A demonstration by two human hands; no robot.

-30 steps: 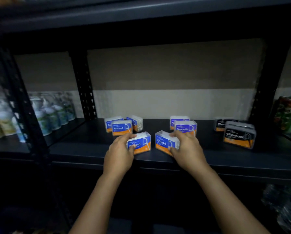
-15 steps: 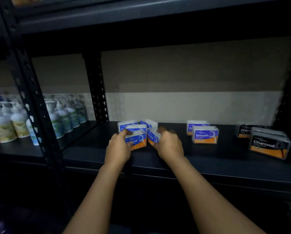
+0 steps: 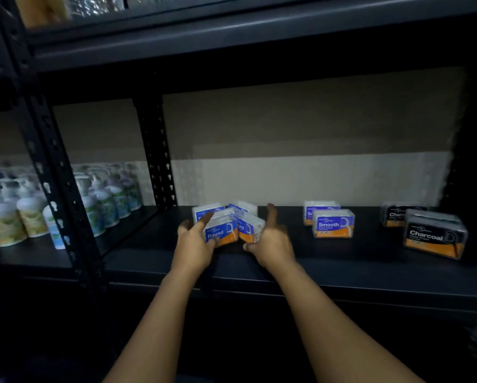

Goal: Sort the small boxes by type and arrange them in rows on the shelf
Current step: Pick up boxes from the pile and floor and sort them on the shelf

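Four blue-and-orange "Round" boxes cluster at the left of the dark shelf (image 3: 342, 272). My left hand (image 3: 194, 243) holds the front Round box (image 3: 222, 230), index finger over its top and thumb under its front. My right hand (image 3: 271, 239) presses straight fingers against the right side of the neighbouring Round box (image 3: 249, 228). Two more Round boxes (image 3: 207, 211) stand just behind them. To the right stand two "Smooth" boxes (image 3: 333, 224), one behind the other. At far right are two black "Charcoal" boxes (image 3: 434, 236).
Pump bottles (image 3: 99, 200) fill the neighbouring shelf bay on the left, behind a perforated black upright (image 3: 55, 172). Another upright (image 3: 155, 150) stands at the bay's back left corner. An upper shelf board (image 3: 259, 26) hangs overhead. Bare shelf lies between the box groups.
Both hands have slid the two front Round boxes left and back, up against the rear Round pair. The view has shifted left. My right fingers have straightened.
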